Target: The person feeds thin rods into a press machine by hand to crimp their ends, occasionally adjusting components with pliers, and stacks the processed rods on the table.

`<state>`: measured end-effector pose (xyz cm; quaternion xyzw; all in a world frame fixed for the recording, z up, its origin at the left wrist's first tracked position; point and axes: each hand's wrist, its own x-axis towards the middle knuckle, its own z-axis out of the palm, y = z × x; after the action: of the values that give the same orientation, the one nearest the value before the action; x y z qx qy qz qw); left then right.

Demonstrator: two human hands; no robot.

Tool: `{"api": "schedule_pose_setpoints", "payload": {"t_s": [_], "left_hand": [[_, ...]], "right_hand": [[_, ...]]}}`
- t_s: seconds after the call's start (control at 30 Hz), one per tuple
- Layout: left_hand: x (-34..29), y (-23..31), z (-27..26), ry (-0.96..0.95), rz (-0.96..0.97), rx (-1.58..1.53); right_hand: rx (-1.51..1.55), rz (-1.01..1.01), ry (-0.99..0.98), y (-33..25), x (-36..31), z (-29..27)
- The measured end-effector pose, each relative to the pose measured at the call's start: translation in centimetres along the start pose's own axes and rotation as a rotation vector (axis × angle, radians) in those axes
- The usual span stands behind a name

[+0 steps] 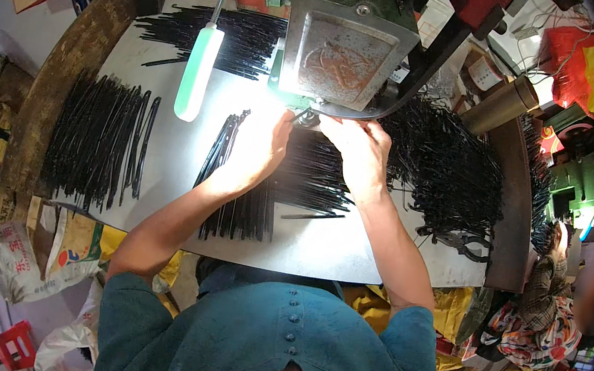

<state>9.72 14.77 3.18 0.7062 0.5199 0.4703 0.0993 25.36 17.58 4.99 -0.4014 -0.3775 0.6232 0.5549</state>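
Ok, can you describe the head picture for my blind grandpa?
A person's left hand and right hand are close together at a metal machine over a pale table. Piles of thin black strips lie around them, with pliers at the right.

On 1 bench, can count 4 bundles of black rods, 1 tangled black heap and 1 pair of pliers. Can also count 1 left hand, 1 right hand, 1 machine and 1 green-and-white handle.
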Motion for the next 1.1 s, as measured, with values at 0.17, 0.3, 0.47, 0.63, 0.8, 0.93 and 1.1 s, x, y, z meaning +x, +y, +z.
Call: {"api": "schedule_pose_setpoints", "payload": {"t_s": [0.17,0.3,0.47,0.63,0.8,0.93,1.1], "left_hand": [[0.0,0.0,0.1,-0.085,-0.008,0.058],[-0.1,-0.1,0.3,-0.030,0.082,0.127],[-0.2,-0.5,0.3,-0.008,0.142,0.113],[-0.2,0.9,0.0,-0.087,0.096,0.346],[-0.3,0.9,0.4,-0.079,0.151,0.419],[0.4,2.1,0.0,-0.114,-0.405,-0.445],[-0.4,2.6,0.1,-0.092,-0.884,-1.196]], "right_hand": [[-0.001,-0.023,-0.023,0.2,0.0,0.1],[-0.013,-0.030,-0.025,0.4,0.2,0.0],[0.009,-0.019,-0.002,0.4,0.3,0.2],[-0.014,-0.015,-0.018,0.4,0.2,-0.1],[0.106,0.026,-0.037,0.6,0.3,-0.4],[0.044,0.032,-0.142,0.8,0.4,-1.2],[-0.230,0.245,-0.132,-2.5,-1.1,-1.1]]}}
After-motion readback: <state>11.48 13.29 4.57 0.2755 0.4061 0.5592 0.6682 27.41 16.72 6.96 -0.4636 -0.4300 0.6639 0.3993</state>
